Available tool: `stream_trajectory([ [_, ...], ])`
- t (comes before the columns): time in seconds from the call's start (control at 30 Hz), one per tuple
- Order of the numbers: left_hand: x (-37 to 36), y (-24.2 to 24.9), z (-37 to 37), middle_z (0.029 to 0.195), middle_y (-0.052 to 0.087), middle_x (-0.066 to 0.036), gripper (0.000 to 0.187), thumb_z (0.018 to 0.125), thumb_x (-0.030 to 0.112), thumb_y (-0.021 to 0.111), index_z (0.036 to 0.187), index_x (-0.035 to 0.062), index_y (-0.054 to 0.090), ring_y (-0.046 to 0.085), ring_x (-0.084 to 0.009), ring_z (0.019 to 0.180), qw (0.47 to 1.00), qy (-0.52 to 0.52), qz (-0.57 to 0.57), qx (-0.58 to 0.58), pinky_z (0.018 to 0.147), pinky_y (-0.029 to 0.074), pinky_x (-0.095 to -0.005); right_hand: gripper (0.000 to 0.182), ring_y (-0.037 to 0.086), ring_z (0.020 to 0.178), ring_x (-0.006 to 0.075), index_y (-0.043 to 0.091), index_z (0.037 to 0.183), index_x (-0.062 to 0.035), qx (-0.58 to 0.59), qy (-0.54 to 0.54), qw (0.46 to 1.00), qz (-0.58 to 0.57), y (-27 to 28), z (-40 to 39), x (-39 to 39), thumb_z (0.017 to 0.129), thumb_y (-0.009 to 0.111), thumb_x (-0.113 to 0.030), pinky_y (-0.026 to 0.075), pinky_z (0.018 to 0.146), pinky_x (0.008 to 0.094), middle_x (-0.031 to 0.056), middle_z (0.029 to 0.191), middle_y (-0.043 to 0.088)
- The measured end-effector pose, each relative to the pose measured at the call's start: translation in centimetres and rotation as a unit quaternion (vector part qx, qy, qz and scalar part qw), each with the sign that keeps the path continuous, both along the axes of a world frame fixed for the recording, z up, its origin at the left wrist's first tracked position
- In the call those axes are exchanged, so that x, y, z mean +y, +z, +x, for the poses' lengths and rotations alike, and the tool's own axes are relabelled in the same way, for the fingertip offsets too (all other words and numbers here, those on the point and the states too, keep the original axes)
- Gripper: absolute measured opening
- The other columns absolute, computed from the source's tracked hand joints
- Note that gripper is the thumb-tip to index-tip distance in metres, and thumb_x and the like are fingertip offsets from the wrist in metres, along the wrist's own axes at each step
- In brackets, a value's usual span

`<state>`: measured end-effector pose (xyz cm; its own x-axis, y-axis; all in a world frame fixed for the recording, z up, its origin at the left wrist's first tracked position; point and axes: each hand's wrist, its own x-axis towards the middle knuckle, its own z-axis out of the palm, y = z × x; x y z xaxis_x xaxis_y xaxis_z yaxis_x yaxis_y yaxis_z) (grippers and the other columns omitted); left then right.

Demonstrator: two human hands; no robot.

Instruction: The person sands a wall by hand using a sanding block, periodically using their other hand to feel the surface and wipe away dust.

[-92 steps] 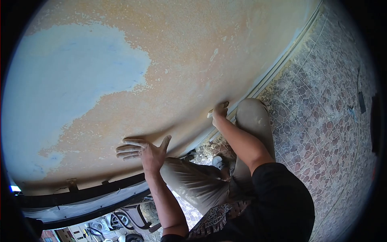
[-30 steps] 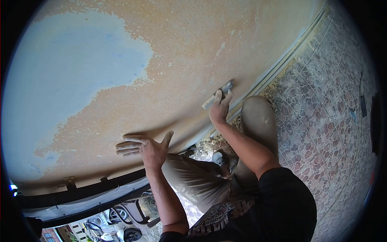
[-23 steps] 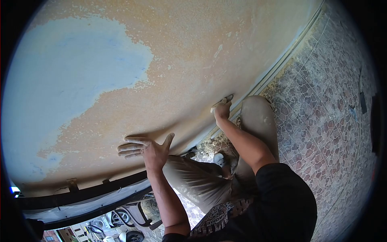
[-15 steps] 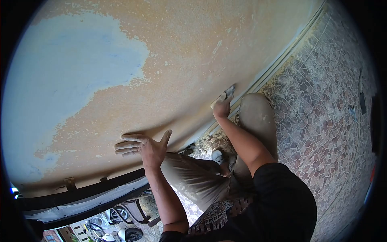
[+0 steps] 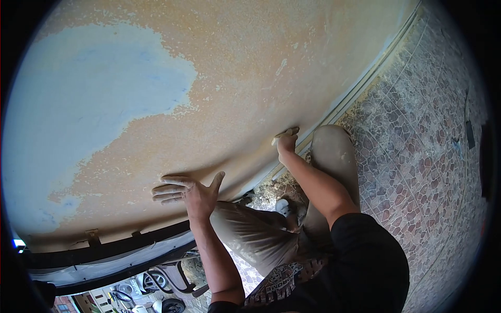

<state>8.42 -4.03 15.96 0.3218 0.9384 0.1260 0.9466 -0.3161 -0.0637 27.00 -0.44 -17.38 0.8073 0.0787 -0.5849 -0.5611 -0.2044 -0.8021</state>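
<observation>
At left, the left hand (image 5: 198, 198) is leaning on the wall (image 5: 245, 83), its fingers spreading wide, released and holding nothing. It seems to be bracing the body, and it would best be taking weight through a firm, flat palm, leaving the other arm free. Further right, the right hand (image 5: 286, 142) is working low down, its fingers grasping a flat tool (image 5: 275, 140) that is lying against the wall, just beside the trim (image 5: 365, 91) and near the knee (image 5: 334, 148). Doing this well would probably mean keeping the tool's face flush, pressing evenly along its length, letting short passes overlap and easing off beside the trim, so that no edge is digging in

As for looks, the wall is showing a big whitish patch (image 5: 104, 78) at left, faintly blue in places, with a ragged, flaking border. Across the middle it is turning peachy tan, with pale flecks scattering over it. Towards the right it is looking smoother, ending at the trim, where the patterned floor (image 5: 407, 177) is carrying pale dust. The tool is showing a pale end, the hand hiding most of the rest
</observation>
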Motion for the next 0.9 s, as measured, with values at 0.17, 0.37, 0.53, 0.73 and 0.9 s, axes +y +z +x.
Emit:
stream_trajectory([
  [0.17,0.1,0.2,0.4,0.094,0.060,-0.044,0.098,0.080,0.065,0.068,0.102,-0.0288,0.053,0.061,-0.0539,0.097,0.999,0.029,-0.032,0.011,0.090,0.047,-0.0537,0.054,0.062,0.098,0.0447,0.030,0.139,0.0026,-0.363,0.075,0.927,0.056,13.5,-0.5,-4.2,0.102,0.043,-0.035,0.044,0.086,0.0522,0.0265,0.108,0.064],
  [0.37,0.3,-1.0,-0.8,0.102,0.057,-0.047,0.100,0.080,0.065,0.068,0.105,-0.0301,0.051,0.058,-0.0543,0.105,0.999,-0.026,0.018,-0.002,0.095,0.045,-0.0523,0.050,0.062,0.098,0.0442,0.033,0.139,-0.0010,0.037,0.053,0.998,-0.009,5.6,1.3,-2.5,0.102,0.043,-0.034,0.044,0.086,0.0518,0.0293,0.115,0.061],
  [0.53,1.1,-0.2,-0.7,0.108,0.052,-0.051,0.106,0.079,0.064,0.069,0.113,-0.0329,0.042,0.053,-0.0574,0.111,0.986,0.026,-0.143,-0.077,0.101,0.039,-0.0542,0.050,0.061,0.101,0.0415,0.031,0.139,0.0007,-0.411,0.121,0.902,0.054,13.5,0.2,-4.7,0.103,0.041,-0.034,0.045,0.087,0.0505,0.0302,0.118,0.058],
  [0.73,0.1,-1.1,-0.4,0.108,0.051,-0.052,0.104,0.079,0.062,0.070,0.114,-0.0317,0.042,0.051,-0.0602,0.112,0.978,-0.002,0.177,0.111,0.103,0.036,-0.0567,0.048,0.059,0.105,0.0397,0.029,0.139,0.0018,-0.061,0.106,0.992,-0.024,4.5,2.5,-2.1,0.105,0.039,-0.031,0.043,0.090,0.0489,0.0289,0.119,0.057],
  [0.9,0.6,-0.6,-0.6,0.103,0.055,-0.050,0.103,0.080,0.063,0.069,0.113,-0.0313,0.045,0.054,-0.0578,0.108,0.997,-0.001,-0.072,-0.042,0.100,0.039,-0.0545,0.052,0.063,0.096,0.0452,0.032,0.137,0.0028,-0.280,0.072,0.945,0.151,16.9,0.0,-4.8,0.101,0.047,-0.032,0.045,0.085,0.0524,0.0282,0.106,0.063],
])
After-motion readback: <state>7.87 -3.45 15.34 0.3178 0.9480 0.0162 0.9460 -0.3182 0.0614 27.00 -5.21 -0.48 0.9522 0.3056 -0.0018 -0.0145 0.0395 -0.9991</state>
